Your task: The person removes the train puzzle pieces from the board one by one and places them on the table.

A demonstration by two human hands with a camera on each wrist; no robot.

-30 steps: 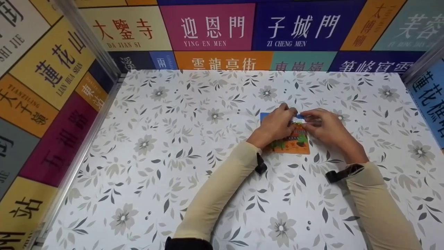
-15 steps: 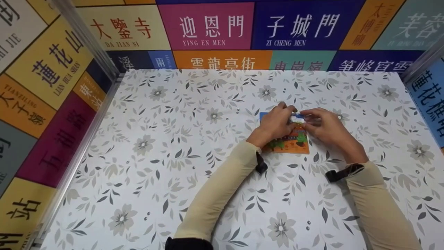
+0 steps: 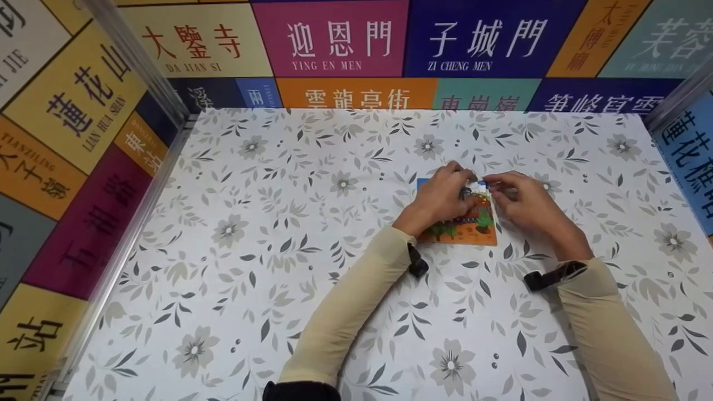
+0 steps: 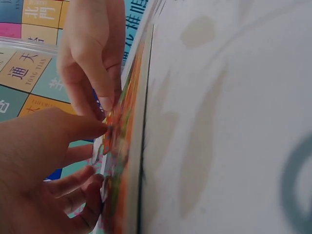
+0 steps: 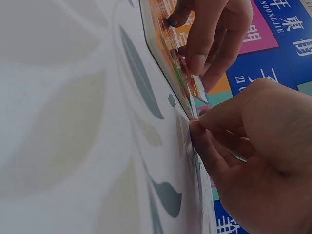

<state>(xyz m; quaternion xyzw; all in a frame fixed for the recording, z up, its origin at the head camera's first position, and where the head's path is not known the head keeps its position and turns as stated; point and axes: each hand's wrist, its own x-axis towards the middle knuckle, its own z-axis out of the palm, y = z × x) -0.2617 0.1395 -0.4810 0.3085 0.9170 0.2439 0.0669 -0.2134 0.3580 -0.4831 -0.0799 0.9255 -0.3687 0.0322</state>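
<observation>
A small square picture puzzle (image 3: pixel 479 231), with orange ground, green trees and a red building, lies flat on the table. My left hand (image 3: pixel 443 195) is over its upper left part. In the right wrist view, a tilted puzzle piece (image 5: pixel 197 90) shows under the left thumb; the left hand appears to pinch it. My right hand (image 3: pixel 523 200) is at the upper right edge, thumb and forefinger pinched together at a small blue bit (image 3: pixel 482 182), seemingly another piece. Both hands hide much of the puzzle's top; a white patch (image 3: pixel 477 188) shows between them.
A white table (image 3: pixel 312 278) with grey leaf and flower print spreads around the puzzle. Upright panels (image 3: pixel 345 39) with coloured blocks and large characters stand behind it and at both sides. Each wrist carries a black strap camera (image 3: pixel 537 281).
The left fingers have shifted slightly and a dark bit now shows between them. The right fingertips have moved a little at the upper edge, and more white shows between the hands.
</observation>
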